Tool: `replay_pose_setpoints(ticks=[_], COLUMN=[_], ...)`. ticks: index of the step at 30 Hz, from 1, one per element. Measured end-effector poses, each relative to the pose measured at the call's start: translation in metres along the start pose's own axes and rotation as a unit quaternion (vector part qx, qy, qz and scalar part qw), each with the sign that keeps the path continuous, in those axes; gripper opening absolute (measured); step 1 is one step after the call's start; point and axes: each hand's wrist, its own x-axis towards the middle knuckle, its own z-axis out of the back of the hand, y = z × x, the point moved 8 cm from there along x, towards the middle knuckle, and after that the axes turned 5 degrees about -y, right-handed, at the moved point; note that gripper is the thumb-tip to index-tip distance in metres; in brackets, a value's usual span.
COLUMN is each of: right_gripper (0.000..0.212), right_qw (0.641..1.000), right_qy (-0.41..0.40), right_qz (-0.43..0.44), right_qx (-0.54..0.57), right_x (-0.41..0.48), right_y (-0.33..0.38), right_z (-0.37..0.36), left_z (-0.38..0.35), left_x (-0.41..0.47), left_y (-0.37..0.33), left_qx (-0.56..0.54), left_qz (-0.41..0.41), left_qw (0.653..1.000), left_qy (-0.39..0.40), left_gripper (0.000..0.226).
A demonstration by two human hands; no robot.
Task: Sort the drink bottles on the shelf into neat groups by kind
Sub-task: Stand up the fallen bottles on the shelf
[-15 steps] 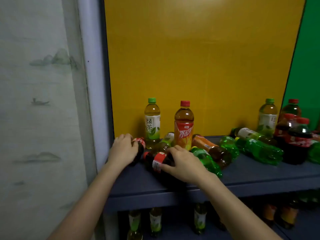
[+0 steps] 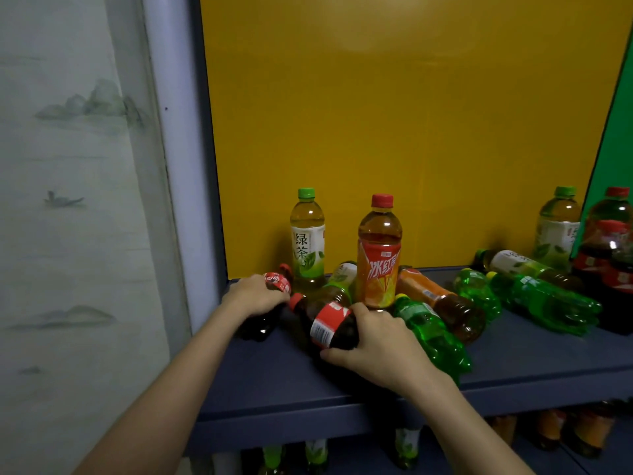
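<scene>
**Down on the shelf, each hand has a cola bottle**

Curled fingers (image 2: 363,313) and a thumb of the right hand (image 2: 380,344) wrap round the dark body of a lying cola bottle (image 2: 329,324), just below its red label; the red cap points up and to the left. The left hand (image 2: 255,297) lies over a second cola bottle (image 2: 276,282), its fingers bent down round the middle, with the label and cap showing beyond the knuckles and the dark base below the palm. Both bottles lie tilted on the blue shelf (image 2: 274,378) near its left end, just beside each other.

Behind them stand a green tea bottle (image 2: 307,241) and a red-capped iced tea bottle (image 2: 378,262), both upright against the yellow back panel (image 2: 394,114). A second green tea bottle (image 2: 343,276) lies between those two. Right of the right hand, a green soda bottle (image 2: 432,334) lies touching the wrist, and beside it lies an orange-labelled tea bottle (image 2: 442,300). Further right lie more green soda bottles (image 2: 544,300) and another green tea, with upright cola bottles (image 2: 613,249) at the edge of the view. Bottles on the lower shelf are too dim to tell apart.
</scene>
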Motion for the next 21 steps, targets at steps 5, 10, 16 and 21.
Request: replay_pose_setpoints(ticks=[5, 10, 16, 21], right_gripper=[0.065, 0.073, 0.07, 0.072], right_qw=[0.964, 0.89, 0.884, 0.894], right_qy=[-0.082, -0.11, -0.101, -0.079], right_qz=[-0.012, -0.006, -0.008, -0.002], right_qx=[0.252, 0.442, 0.457, 0.44], right_x=[-0.006, -0.013, -0.018, -0.014], right_y=[0.001, 0.018, 0.033, 0.043], right_z=[-0.005, -0.019, -0.031, -0.038], left_z=[0.02, 0.03, 0.028, 0.022], left_x=[-0.015, -0.033, -0.046, -0.043], left_y=[0.004, 0.003, 0.012, 0.017], left_qx=[-0.15, -0.304, -0.345, -0.353], left_qz=[-0.054, -0.136, -0.182, -0.196], left_qw=[0.983, 0.937, 0.916, 0.912], left_qy=[-0.093, -0.105, -0.097, -0.076], left_gripper=[0.072, 0.072, 0.073, 0.075])
